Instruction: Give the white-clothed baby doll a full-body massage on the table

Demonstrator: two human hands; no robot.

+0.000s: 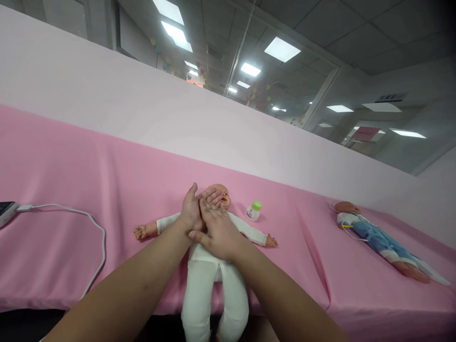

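Note:
A baby doll (215, 270) in white clothes lies on its back on the pink cloth, arms spread, legs toward me. Over its chest my left hand (194, 211) is turned palm up with its fingers stretched out. Across that palm lies my right hand (221, 230), palm down and fingers extended, touching the left. Neither hand shows any object in it. Together they cover much of the doll's upper body and part of its head. To the right of the doll's head stands a small clear bottle (253, 212) with a green cap.
Farther right, a second doll (381, 237) in blue and white clothes lies with a thin tube at its head. A white cable (103, 237) runs from a device (7, 213) at the left. Behind the pink-covered table (64, 190) rises a white wall (142, 114) topped with glass.

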